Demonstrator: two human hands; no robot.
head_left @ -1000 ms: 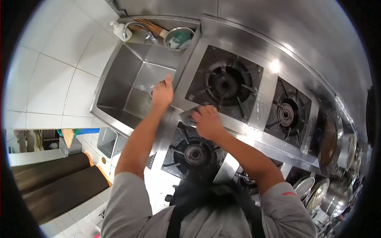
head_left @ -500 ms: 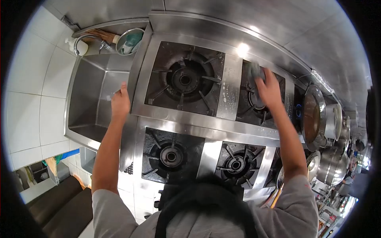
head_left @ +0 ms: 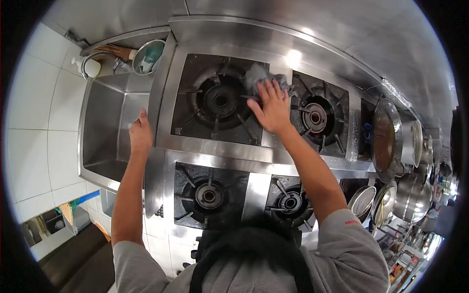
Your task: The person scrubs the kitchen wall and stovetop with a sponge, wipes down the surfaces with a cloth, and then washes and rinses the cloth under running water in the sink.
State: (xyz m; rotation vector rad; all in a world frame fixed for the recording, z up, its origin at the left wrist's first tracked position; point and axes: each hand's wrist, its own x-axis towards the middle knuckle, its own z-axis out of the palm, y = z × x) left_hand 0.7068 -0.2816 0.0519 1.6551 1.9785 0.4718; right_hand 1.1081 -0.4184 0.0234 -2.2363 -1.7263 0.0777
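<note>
My right hand (head_left: 270,106) presses a grey cloth (head_left: 258,74) flat against the steel strip between the two far burners of a stainless stove (head_left: 215,149). Its fingers are spread over the cloth, which bunches out beyond the fingertips. The far left burner (head_left: 217,101) lies just left of that hand and the far right burner (head_left: 315,117) just right of it. My left hand (head_left: 140,133) rests on the rim between the stove and a steel sink (head_left: 100,122), holding nothing.
Two near burners (head_left: 209,195) sit below the hands. A tap, a soap bottle (head_left: 83,67) and a round metal bowl (head_left: 148,56) stand behind the sink. Pans and pots (head_left: 391,141) crowd the right side. White tiled wall on the left.
My right hand has swept the cloth from the far right burner leftwards to the strip between the far burners. My left hand stays on the sink rim.
</note>
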